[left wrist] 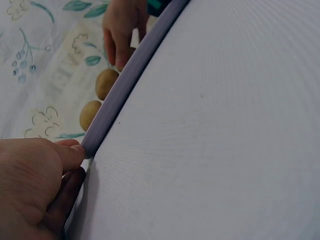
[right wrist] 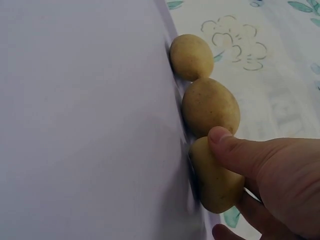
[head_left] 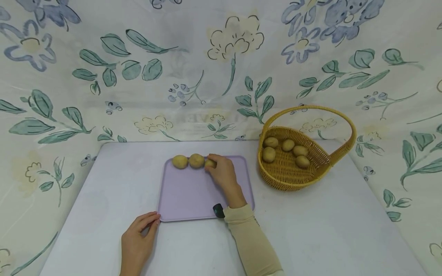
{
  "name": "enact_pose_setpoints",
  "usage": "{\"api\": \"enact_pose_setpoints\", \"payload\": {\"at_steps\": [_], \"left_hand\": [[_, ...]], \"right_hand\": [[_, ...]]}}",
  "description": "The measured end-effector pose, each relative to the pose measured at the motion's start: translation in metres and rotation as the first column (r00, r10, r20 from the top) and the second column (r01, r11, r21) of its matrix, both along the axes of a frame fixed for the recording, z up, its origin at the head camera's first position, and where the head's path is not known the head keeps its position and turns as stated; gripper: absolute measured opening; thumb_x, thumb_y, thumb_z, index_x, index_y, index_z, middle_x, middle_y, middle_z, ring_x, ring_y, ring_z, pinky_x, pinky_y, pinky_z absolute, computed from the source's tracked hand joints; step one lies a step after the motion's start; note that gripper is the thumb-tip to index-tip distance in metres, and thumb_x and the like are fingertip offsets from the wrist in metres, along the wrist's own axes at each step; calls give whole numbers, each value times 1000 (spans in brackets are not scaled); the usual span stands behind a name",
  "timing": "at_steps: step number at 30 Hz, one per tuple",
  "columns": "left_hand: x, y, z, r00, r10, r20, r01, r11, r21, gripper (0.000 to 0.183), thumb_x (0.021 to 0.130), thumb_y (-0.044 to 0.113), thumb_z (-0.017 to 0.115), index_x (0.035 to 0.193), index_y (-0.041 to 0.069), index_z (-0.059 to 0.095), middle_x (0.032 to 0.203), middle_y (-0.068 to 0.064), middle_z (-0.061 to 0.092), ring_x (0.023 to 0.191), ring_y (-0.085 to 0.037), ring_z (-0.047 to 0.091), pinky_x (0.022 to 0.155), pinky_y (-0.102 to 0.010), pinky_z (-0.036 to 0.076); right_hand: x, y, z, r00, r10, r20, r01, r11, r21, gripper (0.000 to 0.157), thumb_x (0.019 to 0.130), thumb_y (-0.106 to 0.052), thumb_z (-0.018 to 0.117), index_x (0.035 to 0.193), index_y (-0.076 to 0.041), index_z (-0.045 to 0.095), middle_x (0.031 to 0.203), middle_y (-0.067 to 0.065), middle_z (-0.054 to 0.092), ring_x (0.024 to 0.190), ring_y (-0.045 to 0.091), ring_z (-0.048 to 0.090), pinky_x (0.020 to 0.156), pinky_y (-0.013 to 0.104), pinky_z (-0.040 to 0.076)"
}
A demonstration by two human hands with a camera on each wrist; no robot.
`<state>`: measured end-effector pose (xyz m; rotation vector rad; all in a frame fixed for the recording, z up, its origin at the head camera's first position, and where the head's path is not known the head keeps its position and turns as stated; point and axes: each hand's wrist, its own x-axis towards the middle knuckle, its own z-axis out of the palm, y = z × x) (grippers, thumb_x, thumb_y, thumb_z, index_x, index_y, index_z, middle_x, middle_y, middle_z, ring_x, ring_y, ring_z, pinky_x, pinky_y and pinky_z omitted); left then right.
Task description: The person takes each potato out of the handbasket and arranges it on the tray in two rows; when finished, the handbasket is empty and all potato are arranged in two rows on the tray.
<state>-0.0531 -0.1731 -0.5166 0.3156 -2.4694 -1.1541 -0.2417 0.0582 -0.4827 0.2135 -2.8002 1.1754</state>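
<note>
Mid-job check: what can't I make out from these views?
Head: part of the held potato, behind the right hand.
Head: the near right corner of the tray, under the sleeve.
Head: any markings on the dark wrist device, too small to read.
Left wrist: the tray's inner surface, hidden by its rim.
Right wrist: the lowest fingertip, cut off by the bottom edge.

In the head view, the right hand (head_left: 222, 172) covers much of the potato (head_left: 210, 164) it grips, and the beige sleeve (head_left: 253, 239) hides part of the near rim of the tray (head_left: 190, 195). The sleeve, left forearm (head_left: 132, 264) and tabletop (head_left: 86, 230) run off the bottom edge. The dark object (head_left: 218, 211) at the right wrist is too small to identify. Both wrist views cut off their own hands at the side.
</note>
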Motion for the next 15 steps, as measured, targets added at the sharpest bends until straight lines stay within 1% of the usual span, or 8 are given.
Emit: {"api": "enact_pose_setpoints", "payload": {"at_steps": [9, 12, 15], "left_hand": [[0, 2, 1, 1000, 10, -12, -10, 1000, -10, 18, 83, -3, 81, 95, 11, 82, 106, -1, 79, 92, 35, 45, 85, 8, 37], [0, 2, 1, 1000, 8, -20, -8, 1000, -11, 18, 82, -3, 81, 94, 10, 82, 105, -1, 79, 93, 35, 44, 85, 8, 37], [0, 1, 1, 1000, 7, -19, -7, 1000, -10, 18, 82, -3, 81, 94, 11, 82, 105, -1, 79, 92, 35, 45, 84, 8, 37]], "right_hand": [[0, 0, 0, 1000, 9, 18, -9, 1000, -5, 48, 83, -15, 85, 129, -13, 70, 137, 6, 68, 130, 28, 62, 114, 40, 48], [1, 0, 2, 1000, 5, 21, -5, 1000, -13, 49, 83, -16, 85, 130, -13, 70, 138, 5, 67, 132, 27, 60, 116, 40, 46], [2, 2, 6, 1000, 4, 5, -4, 999, -34, 49, 83, -16, 85, 129, -12, 70, 138, 5, 67, 133, 26, 60, 117, 39, 44]]}}
